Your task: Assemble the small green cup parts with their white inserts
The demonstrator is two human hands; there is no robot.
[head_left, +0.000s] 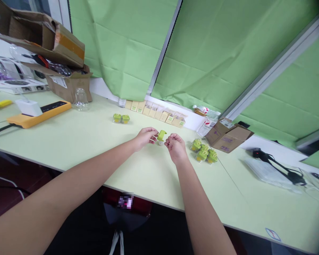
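Over the middle of the table, a light-green plastic cap (162, 135) sits tilted above a small clear cup-like base (161, 143). At its left edge, the thumb and fingers of my left hand (147, 137) are closed on the green cap. My right hand (176, 146) is just to the right of the cap, its fingertips pinched together. Whatever lies between those fingertips is too small to make out. Several similar green-topped small containers (203, 151) stand close together to the right of my right hand. Two more such containers (121, 118) are farther back on the left.
Small cardboard boxes (155, 112) line the back edge by the green curtain. A brown carton (225, 134) and plastic bottles (206, 124) stand back right. An orange power strip (39, 114), a clear plastic bottle (80, 100) and large cartons (66, 83) occupy the left.
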